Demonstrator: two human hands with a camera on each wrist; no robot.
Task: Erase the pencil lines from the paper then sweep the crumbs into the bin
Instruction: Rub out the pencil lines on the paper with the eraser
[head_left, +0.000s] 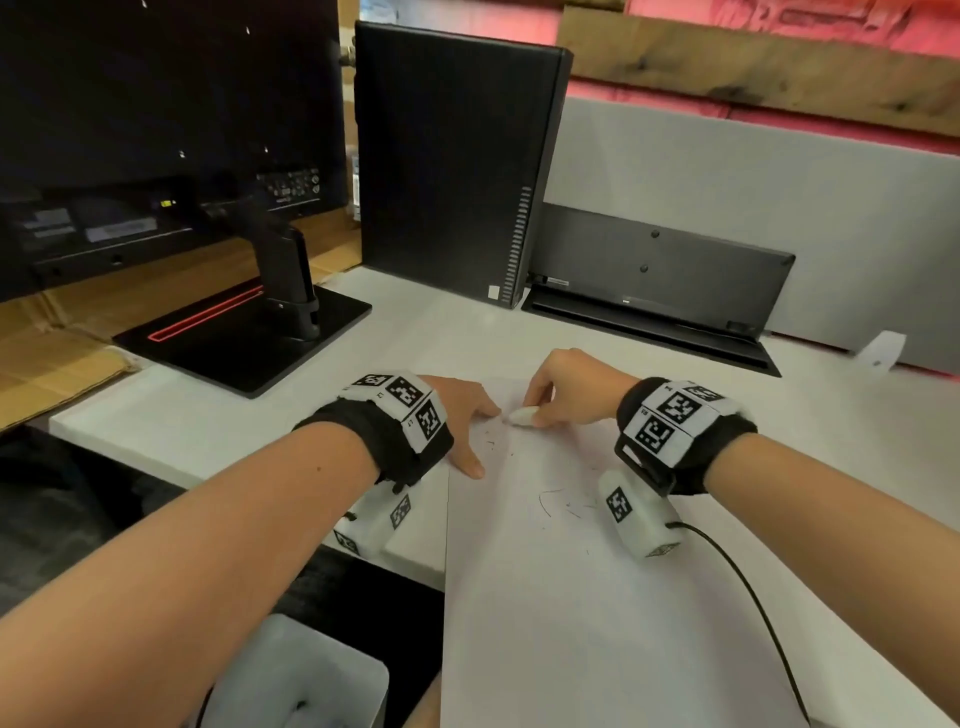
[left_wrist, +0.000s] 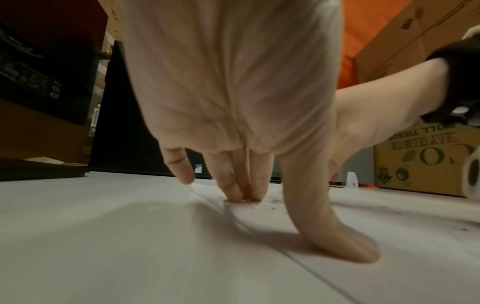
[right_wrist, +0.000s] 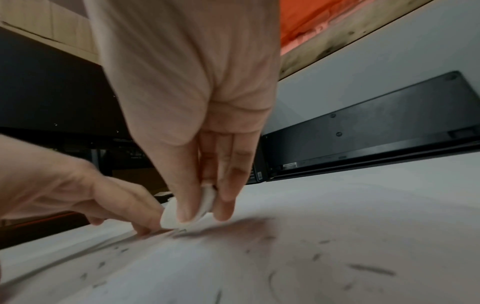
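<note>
A white sheet of paper (head_left: 571, 597) lies on the white desk (head_left: 171, 421), reaching past its front edge. Dark eraser crumbs (head_left: 550, 501) and faint pencil marks are scattered over its upper half, seen close in the right wrist view as crumbs (right_wrist: 371, 269). My right hand (head_left: 563, 387) pinches a white eraser (head_left: 522, 415) (right_wrist: 200, 205) and presses it on the paper's far left corner. My left hand (head_left: 465, 415) presses straight fingers (left_wrist: 236, 191) and thumb (left_wrist: 345, 244) on the paper's left edge, just beside the eraser.
A light grey bin (head_left: 296, 675) stands below the desk's front edge at lower left. A monitor base (head_left: 244, 338), a black computer tower (head_left: 452, 166) and a black upturned keyboard (head_left: 654, 291) line the back. A black cable (head_left: 748, 592) crosses the paper's right side.
</note>
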